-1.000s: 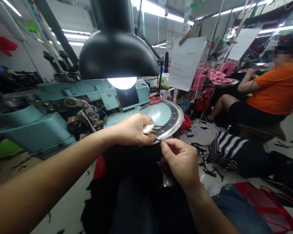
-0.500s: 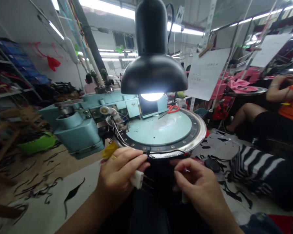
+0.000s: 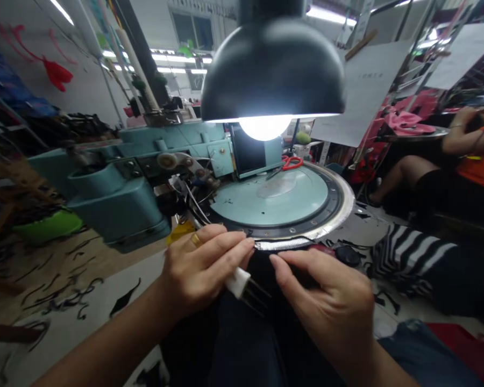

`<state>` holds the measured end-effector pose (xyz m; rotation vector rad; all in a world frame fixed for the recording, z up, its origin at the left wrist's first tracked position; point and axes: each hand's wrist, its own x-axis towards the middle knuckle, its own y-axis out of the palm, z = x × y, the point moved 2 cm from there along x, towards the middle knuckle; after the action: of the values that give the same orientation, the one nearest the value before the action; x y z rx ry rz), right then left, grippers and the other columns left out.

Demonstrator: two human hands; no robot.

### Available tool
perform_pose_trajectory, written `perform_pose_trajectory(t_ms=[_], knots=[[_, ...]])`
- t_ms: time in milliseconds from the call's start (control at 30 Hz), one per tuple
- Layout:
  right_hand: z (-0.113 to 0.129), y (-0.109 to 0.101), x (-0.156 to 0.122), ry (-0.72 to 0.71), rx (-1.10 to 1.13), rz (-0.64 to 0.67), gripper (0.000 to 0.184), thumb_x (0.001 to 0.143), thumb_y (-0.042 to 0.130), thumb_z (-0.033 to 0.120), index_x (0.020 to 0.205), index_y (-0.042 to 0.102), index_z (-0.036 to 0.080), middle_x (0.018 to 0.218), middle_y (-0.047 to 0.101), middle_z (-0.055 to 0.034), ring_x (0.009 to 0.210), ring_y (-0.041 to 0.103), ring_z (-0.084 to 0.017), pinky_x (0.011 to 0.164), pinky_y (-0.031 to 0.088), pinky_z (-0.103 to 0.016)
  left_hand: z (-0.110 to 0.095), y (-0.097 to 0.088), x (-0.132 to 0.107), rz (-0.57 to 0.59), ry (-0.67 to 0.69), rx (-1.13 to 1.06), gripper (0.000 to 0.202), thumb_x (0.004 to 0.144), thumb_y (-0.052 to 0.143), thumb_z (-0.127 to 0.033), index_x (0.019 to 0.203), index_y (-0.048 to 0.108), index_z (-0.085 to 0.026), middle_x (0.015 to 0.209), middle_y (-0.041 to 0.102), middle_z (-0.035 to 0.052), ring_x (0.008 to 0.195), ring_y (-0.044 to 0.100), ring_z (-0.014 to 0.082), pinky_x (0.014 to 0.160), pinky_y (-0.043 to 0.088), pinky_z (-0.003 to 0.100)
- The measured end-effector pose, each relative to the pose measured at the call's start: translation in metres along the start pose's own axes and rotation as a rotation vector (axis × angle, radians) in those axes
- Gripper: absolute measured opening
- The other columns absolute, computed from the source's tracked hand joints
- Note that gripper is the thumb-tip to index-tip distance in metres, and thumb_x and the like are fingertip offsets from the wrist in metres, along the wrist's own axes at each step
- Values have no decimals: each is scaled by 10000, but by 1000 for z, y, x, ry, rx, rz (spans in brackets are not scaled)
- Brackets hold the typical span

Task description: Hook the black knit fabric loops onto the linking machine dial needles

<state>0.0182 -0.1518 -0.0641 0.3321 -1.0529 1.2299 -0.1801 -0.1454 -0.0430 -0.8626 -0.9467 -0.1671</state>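
Black knit fabric (image 3: 264, 267) hangs from the near edge of a pale blue circular linking machine dial (image 3: 266, 196), its top edge meeting the dial's silver rim (image 3: 284, 244). The left hand (image 3: 204, 271), with a gold ring (image 3: 194, 240) on one finger, is curled and pinches a small white-backed comb (image 3: 242, 285) with dark tines, its fingertips close to the rim. The right hand (image 3: 322, 301) presses its fingertips (image 3: 276, 263) onto the fabric just beside the rim. Red-handled scissors (image 3: 292, 163) lie on the far side of the dial, beneath a lit black lamp (image 3: 272, 70). Black scraps (image 3: 76, 301) litter the floor, and a co-worker in an orange shirt (image 3: 482, 161) sits to the right, near pink cloth (image 3: 407, 122).
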Motion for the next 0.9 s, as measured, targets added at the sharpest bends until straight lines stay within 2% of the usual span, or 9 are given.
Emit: perform_pose_trajectory(t_ms=[133, 267, 367, 433, 500, 567, 600, 733, 900], knots=[[0, 3, 1, 44, -23, -30, 68, 850, 726, 153, 785, 732, 172, 688, 737, 18, 572, 665, -99, 592, 487, -209, -1, -2, 3, 74, 27, -12, 209, 971, 549, -184, 1113, 691, -127, 1045, 756, 110, 946, 682, 221, 779, 611, 347], [0, 6, -2, 52, -85, -89, 77, 846, 727, 163, 770, 722, 172, 678, 728, 11, 572, 660, -109, 595, 490, -220, -2, 1, 11, 29, 43, -33, 156, 881, 677, -143, 1031, 704, -108, 986, 756, 116, 891, 689, 221, 781, 612, 351], [-9, 1, -9, 92, -108, -138, 58, 832, 733, 176, 775, 719, 174, 684, 726, 2, 570, 657, -121, 589, 503, -228, -4, 5, 15, 32, 83, -41, 149, 887, 660, -131, 1024, 710, -98, 1048, 750, 138, 941, 690, 241, 785, 610, 361], [-21, -5, -15, 265, -29, -85, 36, 825, 729, 210, 800, 725, 184, 665, 716, 6, 535, 648, -127, 544, 509, -229, -5, 6, 19, 23, 73, -17, 162, 862, 707, -152, 1021, 716, -124, 1043, 759, 102, 932, 692, 228, 800, 607, 351], [-34, -10, -21, 509, 179, 38, 99, 838, 713, 286, 822, 717, 188, 630, 703, 10, 499, 650, -138, 490, 516, -229, -6, 8, 24, 26, 66, 6, 176, 821, 762, -169, 988, 716, -142, 998, 768, 63, 898, 695, 208, 830, 600, 344], [-40, -14, -22, 656, 363, 138, 159, 829, 717, 343, 853, 711, 186, 630, 697, 7, 510, 662, -150, 468, 517, -226, -7, 9, 28, 56, 40, -17, 132, 815, 767, -171, 931, 708, -149, 965, 769, 49, 872, 693, 198, 817, 594, 335], [-39, -15, -21, 659, 394, 156, 166, 813, 731, 341, 870, 719, 186, 653, 703, 3, 540, 668, -153, 483, 519, -226, -7, 10, 30, 65, 9, -57, 107, 819, 760, -170, 908, 702, -152, 947, 767, 47, 855, 689, 194, 794, 590, 328], [-29, -17, -7, 507, 293, 98, 89, 791, 721, 243, 841, 772, 190, 743, 743, -20, 622, 660, -149, 565, 518, -234, -7, 14, 31, 53, -143, -230, 98, 829, 733, -139, 912, 700, -179, 919, 760, 40, 824, 669, 178, 750, 560, 310], [-23, -17, -2, 520, 258, 43, 108, 810, 695, 259, 788, 760, 176, 630, 701, -8, 548, 607, -139, 507, 482, -229, -12, 18, 29, 7, -201, -198, 104, 801, 760, -161, 877, 713, -214, 898, 764, 16, 802, 661, 174, 756, 540, 313]])
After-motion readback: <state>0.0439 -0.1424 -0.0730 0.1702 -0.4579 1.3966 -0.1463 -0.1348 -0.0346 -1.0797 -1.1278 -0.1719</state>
